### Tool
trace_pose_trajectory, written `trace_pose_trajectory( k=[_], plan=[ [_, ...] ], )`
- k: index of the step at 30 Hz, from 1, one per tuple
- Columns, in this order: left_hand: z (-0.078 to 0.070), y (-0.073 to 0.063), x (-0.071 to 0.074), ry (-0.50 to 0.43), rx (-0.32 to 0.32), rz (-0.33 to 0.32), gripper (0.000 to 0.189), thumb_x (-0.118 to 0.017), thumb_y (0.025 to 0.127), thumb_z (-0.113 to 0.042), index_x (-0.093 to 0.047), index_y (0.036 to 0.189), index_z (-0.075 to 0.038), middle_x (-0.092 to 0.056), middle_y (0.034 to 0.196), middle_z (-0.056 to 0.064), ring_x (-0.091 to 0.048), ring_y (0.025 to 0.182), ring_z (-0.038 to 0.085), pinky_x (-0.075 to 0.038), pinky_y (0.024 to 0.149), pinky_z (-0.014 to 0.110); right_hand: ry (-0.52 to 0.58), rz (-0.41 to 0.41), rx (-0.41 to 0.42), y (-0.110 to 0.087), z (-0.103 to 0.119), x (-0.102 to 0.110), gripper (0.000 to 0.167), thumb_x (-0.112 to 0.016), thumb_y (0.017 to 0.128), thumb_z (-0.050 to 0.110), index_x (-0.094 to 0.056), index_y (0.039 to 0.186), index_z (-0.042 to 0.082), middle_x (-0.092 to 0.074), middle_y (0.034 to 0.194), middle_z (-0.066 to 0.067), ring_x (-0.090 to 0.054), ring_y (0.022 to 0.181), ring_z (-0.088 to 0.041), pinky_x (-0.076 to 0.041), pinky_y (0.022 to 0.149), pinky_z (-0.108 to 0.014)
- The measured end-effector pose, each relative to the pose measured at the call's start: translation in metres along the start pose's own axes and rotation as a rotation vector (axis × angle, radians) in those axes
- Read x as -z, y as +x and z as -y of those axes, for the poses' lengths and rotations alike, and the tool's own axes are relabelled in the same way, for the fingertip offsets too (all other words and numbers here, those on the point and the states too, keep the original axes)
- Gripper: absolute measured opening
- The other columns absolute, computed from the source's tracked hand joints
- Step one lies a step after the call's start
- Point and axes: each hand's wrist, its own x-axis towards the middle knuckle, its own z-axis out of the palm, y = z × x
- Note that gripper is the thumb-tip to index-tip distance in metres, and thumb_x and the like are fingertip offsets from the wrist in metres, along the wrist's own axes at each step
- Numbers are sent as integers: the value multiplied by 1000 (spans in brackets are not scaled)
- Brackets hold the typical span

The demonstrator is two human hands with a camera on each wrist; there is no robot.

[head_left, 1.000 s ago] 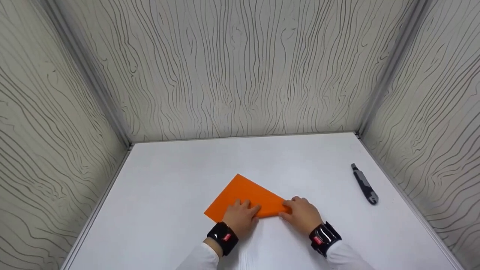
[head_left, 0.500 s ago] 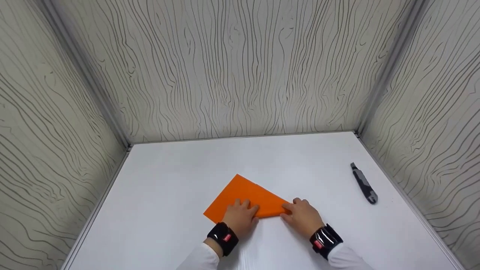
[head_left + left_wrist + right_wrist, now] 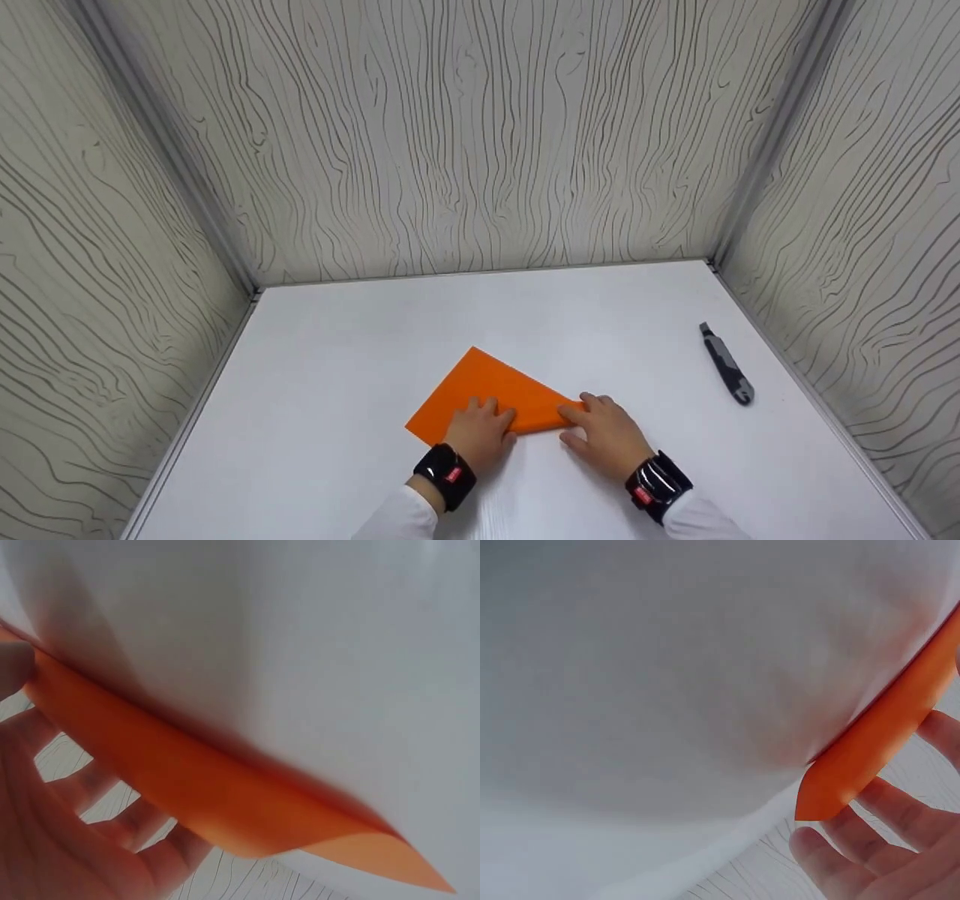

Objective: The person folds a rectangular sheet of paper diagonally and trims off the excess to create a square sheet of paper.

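Note:
An orange sheet of paper [image 3: 480, 381], folded over with a rounded front edge, lies on the white table. My left hand [image 3: 480, 433] rests on its left front part, fingers spread over the sheet and thumb by the front edge. At the pointed right end, my right hand [image 3: 606, 433] lays its fingers on the paper, its thumb on the table side just in front. In the left wrist view the folded edge [image 3: 165, 750] bulges loosely rather than lying flat. The right wrist view shows fingers [image 3: 900, 814] extended along the narrow folded end [image 3: 877, 735].
A grey and black utility knife [image 3: 726, 366] lies at the right side of the white table [image 3: 337, 337]. Wood-grain patterned panels [image 3: 465, 135] enclose the table at the back and both sides. Each wrist wears a black band [image 3: 445, 477].
My right hand has slid slightly right along the front edge, and its thumb and index finger have spread apart. The left hand has stayed in place on the paper.

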Motion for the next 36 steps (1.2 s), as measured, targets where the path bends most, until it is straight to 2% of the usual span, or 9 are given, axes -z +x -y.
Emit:
trace_pose_trajectory(
  k=[6, 13, 18, 23, 27, 32, 36],
  plan=[
    [0, -1, 0, 13, -8, -8, 38, -63, 108, -46, -69, 142, -28, -68, 127, 7, -61, 103, 29, -60, 81, 44, -1, 6, 63, -6, 4, 0, 48, -78, 99, 41, -74, 140, 17, -67, 138, -31, -64, 125, -53, -52, 110, -65],
    [0, 0, -2, 3, -7, -6, 39, -64, 108, -47, -69, 142, -28, -68, 130, 7, -62, 104, 30, -61, 84, 44, 32, 80, 34, -6, 5, -1, 50, -76, 101, 44, -72, 142, 17, -65, 143, -31, -63, 130, -54, -50, 113, -65],
    [-1, 1, -4, 4, 0, 7, 42, -63, 108, -48, -69, 145, -28, -68, 134, 8, -63, 110, 32, -61, 90, 47, 36, 88, 27, -6, 4, -1, 49, -77, 100, 44, -74, 141, 18, -66, 143, -30, -63, 131, -53, -51, 112, -65],
    [-2, 2, -1, -13, 24, 15, 43, -57, 110, -52, -70, 143, -29, -68, 129, 7, -61, 106, 30, -61, 86, 47, 38, 81, 35, -6, 6, 3, 47, -79, 99, 43, -75, 138, 17, -66, 142, -30, -64, 130, -52, -53, 109, -65],
    [-4, 4, 4, -59, 50, 12, 38, -53, 113, -47, -74, 140, -30, -70, 125, 6, -60, 101, 29, -61, 83, 45, 8, 87, 53, -5, 6, 4, 48, -79, 98, 44, -76, 137, 16, -68, 138, -30, -65, 125, -50, -54, 107, -64],
    [-7, 1, 10, -89, 65, -3, 33, -60, 110, -38, -75, 138, -29, -71, 124, 7, -61, 100, 29, -61, 82, 45, -56, 70, 83, -4, 4, 0, 47, -79, 97, 46, -77, 134, 17, -71, 127, -23, -67, 112, -42, -58, 98, -60],
    [-9, -3, 13, -79, 70, -25, 33, -64, 109, -37, -75, 139, -28, -71, 121, 7, -61, 98, 29, -61, 80, 45, -72, 73, 87, -4, 3, -1, 46, -78, 97, 48, -78, 133, 20, -70, 126, -22, -66, 110, -40, -59, 95, -60]
  ],
)
